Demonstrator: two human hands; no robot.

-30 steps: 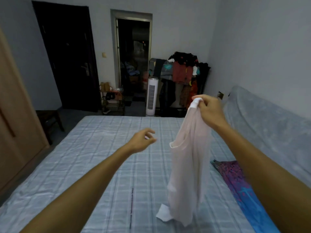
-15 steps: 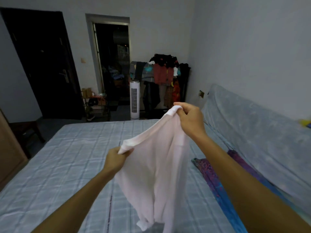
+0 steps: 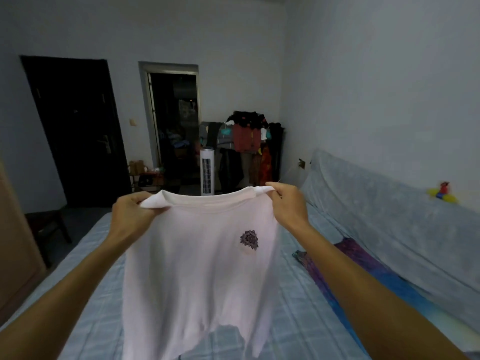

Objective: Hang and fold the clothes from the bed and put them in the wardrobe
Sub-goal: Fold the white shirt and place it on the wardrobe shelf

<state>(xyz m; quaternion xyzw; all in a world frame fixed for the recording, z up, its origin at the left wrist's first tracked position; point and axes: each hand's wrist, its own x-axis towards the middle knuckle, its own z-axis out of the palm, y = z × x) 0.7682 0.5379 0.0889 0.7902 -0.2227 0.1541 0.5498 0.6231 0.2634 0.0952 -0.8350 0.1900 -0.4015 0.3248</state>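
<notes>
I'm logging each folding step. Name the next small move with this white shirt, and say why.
Probably lower the white shirt flat onto the bed for folding. The left hand and right hand each pinch a shoulder, so it hangs spread open above the sheet.

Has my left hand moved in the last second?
Yes. The left hand rose and swung leftward away from the tower fan, now gripping the white T-shirt.
</notes>
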